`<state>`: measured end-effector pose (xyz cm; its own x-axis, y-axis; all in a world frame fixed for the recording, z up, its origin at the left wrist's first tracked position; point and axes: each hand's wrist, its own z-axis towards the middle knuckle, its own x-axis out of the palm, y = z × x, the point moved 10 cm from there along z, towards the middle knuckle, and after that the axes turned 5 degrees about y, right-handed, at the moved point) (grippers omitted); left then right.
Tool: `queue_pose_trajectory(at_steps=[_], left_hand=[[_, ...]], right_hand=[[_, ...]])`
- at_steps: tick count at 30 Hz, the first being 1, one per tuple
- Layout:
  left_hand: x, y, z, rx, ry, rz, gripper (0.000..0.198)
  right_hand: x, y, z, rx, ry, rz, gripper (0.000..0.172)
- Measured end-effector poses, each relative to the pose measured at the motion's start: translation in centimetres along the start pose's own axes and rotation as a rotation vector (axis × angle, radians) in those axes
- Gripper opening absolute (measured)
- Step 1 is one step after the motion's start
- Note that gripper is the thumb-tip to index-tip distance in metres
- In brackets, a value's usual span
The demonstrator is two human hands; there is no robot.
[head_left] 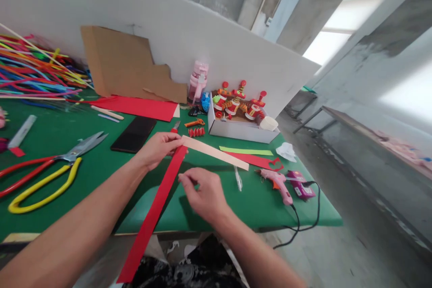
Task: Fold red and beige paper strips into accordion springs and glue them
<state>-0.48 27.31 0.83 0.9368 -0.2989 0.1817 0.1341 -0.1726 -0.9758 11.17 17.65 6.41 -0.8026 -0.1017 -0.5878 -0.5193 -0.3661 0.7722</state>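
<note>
My left hand (158, 147) pinches the joined corner where a long red paper strip (153, 212) meets a pale pink paper strip (216, 153). The red strip runs down toward me past the table edge. The pink one lies flat to the right on the green table (101, 162). My right hand (204, 193) hovers just right of the red strip with its fingers curled and nothing visible in them.
Yellow and red scissors (50, 171) lie at the left, beside a black phone (134, 134). A pink glue gun (278, 183) with its cord sits near the right edge. Behind are a white box of paper figures (241, 114), cardboard (124, 69), red paper (138, 107), coloured sticks (33, 74).
</note>
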Motion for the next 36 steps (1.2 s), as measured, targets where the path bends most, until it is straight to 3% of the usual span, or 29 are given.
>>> queue_pose_trajectory(at_steps=[1, 3, 4, 6, 9, 14, 21, 27, 36], left_hand=[[-0.3, -0.1, 0.0, 0.009, -0.029, -0.030, 0.036], [-0.5, -0.4, 0.0, 0.039, -0.074, -0.066, 0.038], [-0.6, -0.5, 0.0, 0.050, -0.090, -0.078, 0.040], [-0.5, -0.7, 0.0, 0.073, -0.113, -0.100, 0.042], [-0.4, -0.8, 0.0, 0.102, -0.133, -0.103, 0.046], [0.0, -0.4, 0.2, 0.136, -0.156, -0.050, 0.052], [0.2, 0.6, 0.5, 0.128, -0.175, -0.068, 0.051], [0.0, 0.3, 0.3, 0.160, -0.239, 0.028, 0.055], [0.5, 1.0, 0.8, 0.127, -0.162, -0.022, 0.047]], right_hand=[[0.9, -1.5, 0.3, 0.093, 0.003, 0.082, 0.026], [1.1, -5.0, 1.3, 0.271, -0.143, 0.333, 0.019], [1.2, -6.4, 2.0, 0.323, -0.216, 0.494, 0.023], [1.9, -7.4, 4.4, 0.309, -0.225, 0.775, 0.033], [2.2, -7.1, 7.3, 0.232, -0.193, 0.985, 0.031], [2.5, -8.0, 7.7, 0.244, -0.256, 1.106, 0.026], [3.9, -8.2, 7.1, 0.265, -0.131, 1.360, 0.050], [4.4, -9.3, 7.4, 0.310, -0.214, 1.277, 0.031], [4.3, -10.6, 7.1, 0.365, -0.292, 1.287, 0.027]])
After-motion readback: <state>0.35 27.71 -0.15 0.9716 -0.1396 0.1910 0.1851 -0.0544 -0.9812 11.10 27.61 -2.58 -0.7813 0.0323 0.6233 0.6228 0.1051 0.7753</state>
